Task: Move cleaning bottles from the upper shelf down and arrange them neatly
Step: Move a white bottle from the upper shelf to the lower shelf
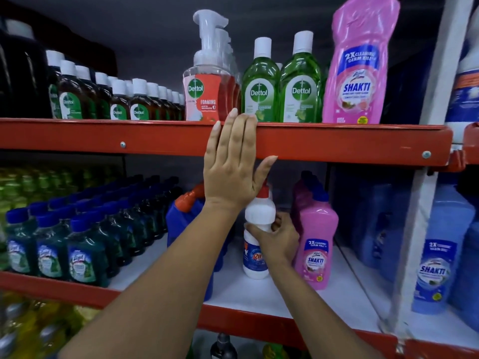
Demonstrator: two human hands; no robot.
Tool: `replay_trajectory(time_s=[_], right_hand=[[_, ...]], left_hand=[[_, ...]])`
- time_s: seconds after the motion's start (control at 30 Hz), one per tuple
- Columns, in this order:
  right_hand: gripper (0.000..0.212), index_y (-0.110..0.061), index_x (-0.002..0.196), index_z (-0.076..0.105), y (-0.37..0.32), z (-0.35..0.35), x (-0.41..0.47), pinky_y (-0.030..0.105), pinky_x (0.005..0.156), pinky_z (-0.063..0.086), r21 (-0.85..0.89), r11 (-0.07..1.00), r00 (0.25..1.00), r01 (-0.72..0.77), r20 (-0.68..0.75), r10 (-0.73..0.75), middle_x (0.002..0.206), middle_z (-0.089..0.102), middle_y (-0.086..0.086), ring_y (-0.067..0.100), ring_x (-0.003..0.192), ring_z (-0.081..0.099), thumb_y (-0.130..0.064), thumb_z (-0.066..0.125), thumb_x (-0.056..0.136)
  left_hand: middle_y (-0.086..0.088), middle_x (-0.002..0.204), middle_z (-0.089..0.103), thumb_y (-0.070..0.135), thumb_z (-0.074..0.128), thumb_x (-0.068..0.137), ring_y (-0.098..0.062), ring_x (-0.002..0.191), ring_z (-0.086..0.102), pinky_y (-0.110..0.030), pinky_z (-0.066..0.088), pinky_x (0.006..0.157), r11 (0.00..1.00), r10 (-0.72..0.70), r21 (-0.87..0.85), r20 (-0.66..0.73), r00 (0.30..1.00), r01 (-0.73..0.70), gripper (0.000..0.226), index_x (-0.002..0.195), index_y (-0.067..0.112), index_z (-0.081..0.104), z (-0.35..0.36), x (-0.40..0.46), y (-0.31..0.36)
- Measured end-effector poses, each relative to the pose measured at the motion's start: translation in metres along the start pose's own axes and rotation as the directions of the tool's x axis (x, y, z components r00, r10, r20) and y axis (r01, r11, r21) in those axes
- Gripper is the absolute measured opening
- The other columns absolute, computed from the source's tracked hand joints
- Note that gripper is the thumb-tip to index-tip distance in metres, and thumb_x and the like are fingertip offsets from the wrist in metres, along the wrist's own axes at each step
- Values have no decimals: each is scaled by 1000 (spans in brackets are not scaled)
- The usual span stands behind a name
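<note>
My right hand (278,238) grips a white bottle with a red cap (256,244) that stands on the white lower shelf (285,294), just left of a pink Shakti bottle (315,244). My left hand (234,161) lies flat, fingers together, against the red front rail of the upper shelf (350,142) and holds nothing. On the upper shelf stand a tall pink Shakti bottle (359,66), two green Dettol bottles (281,84) and a row of foaming Dettol pump bottles (204,73).
Brown Dettol bottles (116,99) fill the upper shelf's left. Rows of blue-capped dark green bottles (77,234) crowd the lower shelf's left, with a blue jug (186,218) behind my left arm. Blue Shakti bottles (440,255) stand past a white upright post (414,203).
</note>
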State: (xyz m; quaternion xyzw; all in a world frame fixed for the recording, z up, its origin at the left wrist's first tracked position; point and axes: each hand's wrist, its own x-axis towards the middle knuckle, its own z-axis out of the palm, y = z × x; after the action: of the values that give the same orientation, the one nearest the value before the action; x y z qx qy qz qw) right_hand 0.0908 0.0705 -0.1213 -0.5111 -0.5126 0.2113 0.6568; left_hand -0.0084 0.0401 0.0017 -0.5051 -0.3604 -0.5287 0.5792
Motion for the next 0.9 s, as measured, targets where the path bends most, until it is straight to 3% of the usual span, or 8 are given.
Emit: replay_trajectory(time_s=[0.13, 0.33, 0.43, 0.5, 0.57, 0.67, 0.77, 0.9], right_hand=[[67, -13, 106, 62, 0, 6, -1, 35, 72, 56, -40, 999, 1000, 15, 13, -14, 102, 74, 7, 25, 89, 69, -38, 91, 51], [67, -19, 123, 55, 1, -2, -10, 33, 74, 53, -107, 992, 996, 63, 74, -55, 114, 71, 3, 26, 101, 67, -38, 84, 65], [70, -21, 139, 46, 2, -14, -22, 33, 83, 52, -165, 973, 982, 161, 127, -141, 128, 66, 3, 26, 113, 63, -41, 73, 78], [71, -18, 146, 37, 0, -29, -36, 30, 93, 47, -207, 940, 958, 272, 151, -244, 143, 54, 2, 20, 130, 51, -44, 64, 86], [71, -15, 149, 32, 2, -46, -47, 36, 114, 31, -338, 826, 893, 451, 171, -417, 154, 36, -2, 11, 144, 25, -48, 55, 91], [73, -12, 150, 31, 5, -75, -56, 34, 122, 4, -533, 585, 764, 612, 206, -612, 157, 22, 0, 13, 148, 11, -55, 45, 93], [72, -12, 151, 28, -8, -106, -67, 33, 122, -1, -617, 469, 707, 632, 210, -675, 159, 25, 7, 21, 149, 15, -58, 34, 95], [70, -9, 149, 31, -36, -140, -69, 38, 122, 8, -689, 384, 649, 614, 165, -743, 157, 29, 10, 23, 148, 20, -52, 39, 96]], left_hand=[[-17, 137, 56, 48, 21, 102, -29, 133, 44, -43, 30, 115, 1000, 4, 3, -12, 1000, -4, 62, 137, 1, 42, 0, 0, 0], [-16, 138, 55, 47, 22, 102, -28, 135, 40, -42, 26, 117, 1000, -4, -1, 2, 1000, 4, 61, 138, 1, 40, 0, 0, 0], [-17, 140, 52, 47, 23, 103, -29, 136, 38, -41, 22, 118, 1000, -6, -2, 35, 999, 6, 62, 139, 0, 40, -3, 0, 1], [-17, 141, 51, 47, 23, 103, -29, 137, 37, -41, 21, 118, 1000, -8, -8, 58, 998, 9, 62, 139, 0, 40, -6, 0, 2], [-17, 143, 49, 46, 24, 103, -29, 138, 36, -41, 19, 119, 1000, -14, -16, 86, 996, 15, 62, 141, 0, 38, -8, 1, 1], [-18, 146, 46, 46, 24, 104, -30, 140, 35, -41, 17, 120, 999, -23, -21, 133, 991, 26, 63, 142, -2, 37, -13, 2, 1], [-18, 148, 43, 45, 25, 104, -30, 141, 32, -42, 16, 120, 999, -29, -39, 178, 984, 36, 63, 144, -2, 36, -17, 3, 3], [-18, 150, 40, 45, 26, 104, -30, 142, 29, -41, 12, 121, 997, -31, -61, 234, 972, 46, 63, 146, -1, 31, -22, 4, 3]])
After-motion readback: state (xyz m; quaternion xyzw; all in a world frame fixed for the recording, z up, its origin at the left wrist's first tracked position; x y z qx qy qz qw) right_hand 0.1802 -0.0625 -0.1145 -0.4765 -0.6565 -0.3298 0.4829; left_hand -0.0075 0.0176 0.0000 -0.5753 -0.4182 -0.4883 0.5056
